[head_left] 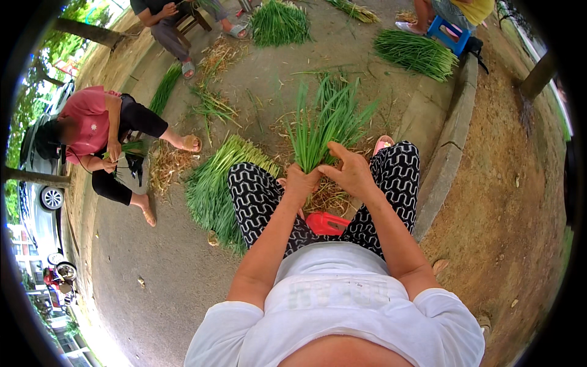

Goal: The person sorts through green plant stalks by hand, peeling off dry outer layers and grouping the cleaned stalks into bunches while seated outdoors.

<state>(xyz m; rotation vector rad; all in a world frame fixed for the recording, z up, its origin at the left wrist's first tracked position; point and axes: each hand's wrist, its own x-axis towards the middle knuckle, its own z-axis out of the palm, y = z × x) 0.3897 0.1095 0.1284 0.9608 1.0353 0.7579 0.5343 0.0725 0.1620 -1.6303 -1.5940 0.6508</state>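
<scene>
Gripping the garlic-chive bunch [310,140] low with closed left hand [301,182] should steady it; right hand [354,174] half-open, hold unclear.

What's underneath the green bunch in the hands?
Dry brown scraps show on the ground near the green bunch; whatever lies directly beneath it is covered, so I can't tell.

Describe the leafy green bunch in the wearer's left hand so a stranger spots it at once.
From the white short-sleeved shirt at the bottom, follow the left forearm up to the bare left hand. It grips the near end of a bunch of long, narrow green leaves fanning away from the body. Unlike the broad green leafy pile on the ground to its left, this bunch is held.
</scene>
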